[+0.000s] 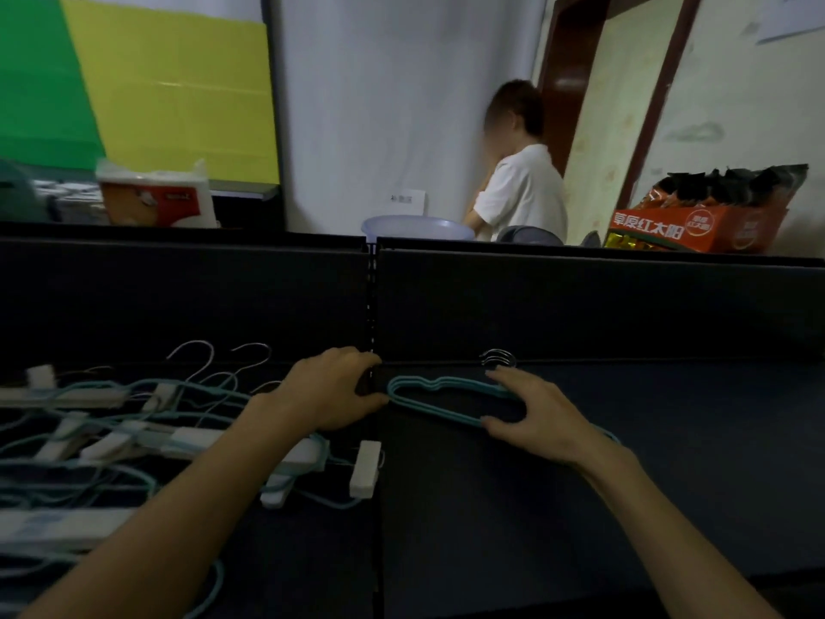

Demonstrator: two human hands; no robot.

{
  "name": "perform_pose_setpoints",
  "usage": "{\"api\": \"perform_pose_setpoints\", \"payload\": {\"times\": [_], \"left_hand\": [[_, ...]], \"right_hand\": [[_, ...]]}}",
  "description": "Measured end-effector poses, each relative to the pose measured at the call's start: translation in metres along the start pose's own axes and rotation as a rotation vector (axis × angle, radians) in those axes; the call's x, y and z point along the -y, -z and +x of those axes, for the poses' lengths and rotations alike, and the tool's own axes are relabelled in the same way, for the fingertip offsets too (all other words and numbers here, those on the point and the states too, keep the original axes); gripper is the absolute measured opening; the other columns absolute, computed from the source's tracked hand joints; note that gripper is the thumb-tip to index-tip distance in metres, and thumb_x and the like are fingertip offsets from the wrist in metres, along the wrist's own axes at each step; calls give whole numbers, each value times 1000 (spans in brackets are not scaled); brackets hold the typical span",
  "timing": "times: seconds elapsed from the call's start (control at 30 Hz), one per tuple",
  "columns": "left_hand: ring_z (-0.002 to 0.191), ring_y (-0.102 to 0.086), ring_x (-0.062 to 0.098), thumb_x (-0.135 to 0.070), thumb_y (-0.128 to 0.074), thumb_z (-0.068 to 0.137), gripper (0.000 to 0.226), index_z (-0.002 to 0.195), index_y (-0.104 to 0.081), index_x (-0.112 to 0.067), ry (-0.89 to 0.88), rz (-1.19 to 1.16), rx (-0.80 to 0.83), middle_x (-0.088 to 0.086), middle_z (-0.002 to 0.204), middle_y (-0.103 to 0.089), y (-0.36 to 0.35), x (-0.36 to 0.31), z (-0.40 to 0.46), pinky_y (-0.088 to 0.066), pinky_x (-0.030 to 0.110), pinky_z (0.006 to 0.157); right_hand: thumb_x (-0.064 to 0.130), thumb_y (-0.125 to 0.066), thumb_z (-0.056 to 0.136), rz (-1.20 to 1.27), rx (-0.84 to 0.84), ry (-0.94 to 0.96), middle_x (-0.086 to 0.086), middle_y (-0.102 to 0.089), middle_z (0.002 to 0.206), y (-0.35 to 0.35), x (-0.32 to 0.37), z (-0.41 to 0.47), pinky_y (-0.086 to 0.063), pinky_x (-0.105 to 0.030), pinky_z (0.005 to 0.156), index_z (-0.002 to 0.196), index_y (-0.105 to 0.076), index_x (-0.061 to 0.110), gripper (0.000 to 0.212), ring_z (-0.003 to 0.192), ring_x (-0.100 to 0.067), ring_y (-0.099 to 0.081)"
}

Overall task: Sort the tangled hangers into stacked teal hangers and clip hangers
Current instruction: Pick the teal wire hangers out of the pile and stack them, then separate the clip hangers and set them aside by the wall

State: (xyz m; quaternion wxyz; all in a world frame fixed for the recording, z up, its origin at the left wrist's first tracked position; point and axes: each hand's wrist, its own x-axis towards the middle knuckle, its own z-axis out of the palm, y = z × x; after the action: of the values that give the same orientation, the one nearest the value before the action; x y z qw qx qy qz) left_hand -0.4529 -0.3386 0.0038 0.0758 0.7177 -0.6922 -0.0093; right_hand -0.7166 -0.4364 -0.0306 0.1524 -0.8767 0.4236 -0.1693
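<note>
While the stack of teal hangers (439,402) is being squared up near the back edge of the bench (580,507), just right of the seam between the two dark panels, the step in hand is judged to be the aligning of a hanger laid onto that pile. The stack's left end is met by the left hand (332,388), whose fingers (364,393) are curled against the loop there; whether that end is truly pinched or only pressed cannot be told. The right hand (533,419) is spread wide over the right part of the stack, its thumb set against the lower bar and its fingertips (497,377) laid on the upper bar, so the hangers are steadied rather than clasped. The metal hooks (497,357) are seen bunched together at the back edge, which suggests that several hangers are already nested. Left of the seam, toward the left edge of the bench, the tangled pile (111,435) lies unsorted: teal wire hangers interlaced with white clip hangers (366,469), one clip lying just beside the seam. The task is judged to be at an early or middle stage. For the next move, the stack should be released once its outlines match, and one hanger should be freed from the tangle without its neighbours being dragged along, the hooks and clips being likely to snag.
</note>
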Motion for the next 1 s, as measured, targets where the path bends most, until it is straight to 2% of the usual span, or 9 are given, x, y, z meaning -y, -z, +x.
{"api": "perform_pose_setpoints", "payload": {"times": [0.13,0.3,0.5,0.73,0.83,0.93,1.0], "left_hand": [[117,-49,21,-56,-47,89,58,138,-39,-25,133,68,-136,-1,133,-48,9,-10,-31,-45,37,91],[117,-48,18,-56,-43,90,52,131,-47,-25,330,100,-339,-5,130,-51,12,-28,-92,-39,35,93],[123,-46,22,-50,-48,91,46,127,-53,-22,566,143,-488,-2,133,-50,1,-49,-198,-38,39,95],[122,-45,19,-56,-43,89,50,131,-49,-29,937,186,-400,-6,134,-50,-24,-42,-338,-38,35,95],[120,-47,19,-58,-42,88,52,130,-49,-29,1040,178,-356,-6,131,-51,-38,-31,-391,-39,34,92],[119,-48,20,-66,-23,79,69,131,-48,-29,1130,169,-283,-4,131,-51,-51,-16,-441,-41,36,89],[118,-49,22,-67,-19,75,74,129,-50,-28,1171,156,-273,-3,131,-52,-61,0,-473,-41,37,88]], "right_hand": [[49,-58,84,-19,-113,166,6,-39,145,14,35,3,-33,-29,107,142,-38,27,65,131,-11,-36],[50,-53,87,-59,-222,356,3,-47,137,25,77,-6,-37,-33,104,141,-40,23,62,124,-15,-41],[53,-50,88,17,-127,581,3,-47,136,-17,129,-46,-35,-33,101,142,-38,22,64,123,-17,-41],[55,-45,91,146,78,877,6,-40,142,-77,220,-121,-29,-31,108,145,-31,25,63,132,-14,-33],[55,-45,90,152,156,968,6,-43,139,-105,258,-149,-32,-32,105,145,-32,25,63,127,-16,-37],[55,-44,91,125,277,995,5,-42,140,-135,291,-164,-31,-33,104,146,-30,25,64,127,-17,-37],[55,-43,91,83,339,986,3,-40,142,-156,311,-170,-30,-33,105,147,-27,25,65,128,-18,-36]]}}
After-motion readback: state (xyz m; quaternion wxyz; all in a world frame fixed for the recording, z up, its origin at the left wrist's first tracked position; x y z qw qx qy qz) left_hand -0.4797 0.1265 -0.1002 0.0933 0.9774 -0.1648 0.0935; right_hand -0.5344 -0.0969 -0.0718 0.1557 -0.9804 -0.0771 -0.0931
